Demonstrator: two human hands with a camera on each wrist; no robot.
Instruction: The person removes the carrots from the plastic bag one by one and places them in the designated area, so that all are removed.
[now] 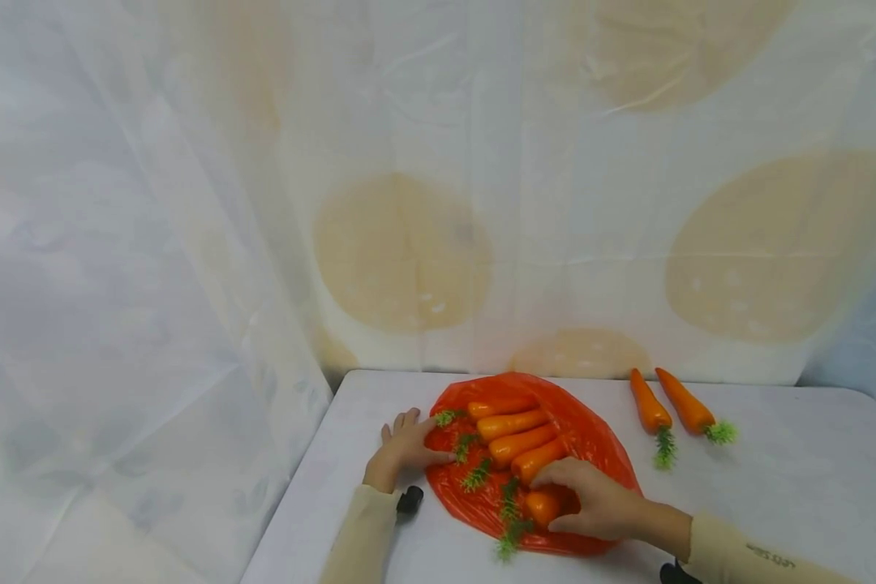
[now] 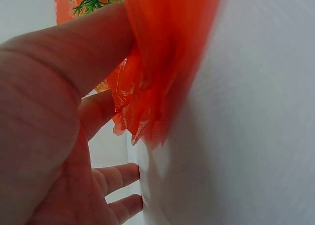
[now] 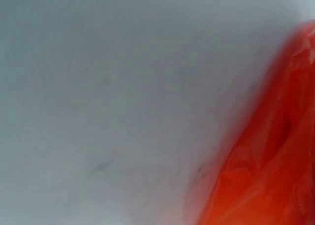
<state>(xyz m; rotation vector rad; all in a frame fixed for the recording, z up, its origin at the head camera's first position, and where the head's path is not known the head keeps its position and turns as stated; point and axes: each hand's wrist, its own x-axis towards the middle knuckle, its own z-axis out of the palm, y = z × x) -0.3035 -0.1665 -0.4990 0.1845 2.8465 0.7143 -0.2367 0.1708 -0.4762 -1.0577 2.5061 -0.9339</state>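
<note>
Head view faces forward and down; near wrist views share the red bag (image 1: 597, 434)

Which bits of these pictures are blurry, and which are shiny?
Head view: the carrots look shiny, with small bright glints; left wrist view: the red bag's right edge blurs, shadowing the table; right wrist view: dim, with the bag's edge fuzzy.

Tan-spotted curtain (image 1: 577, 227) behind white table (image 1: 796, 478)

Creased red plastic bag (image 3: 275, 156) at right — more orange low down, pale tabletop (image 3: 123, 87), faint dark smudges (image 3: 103, 165)
</note>
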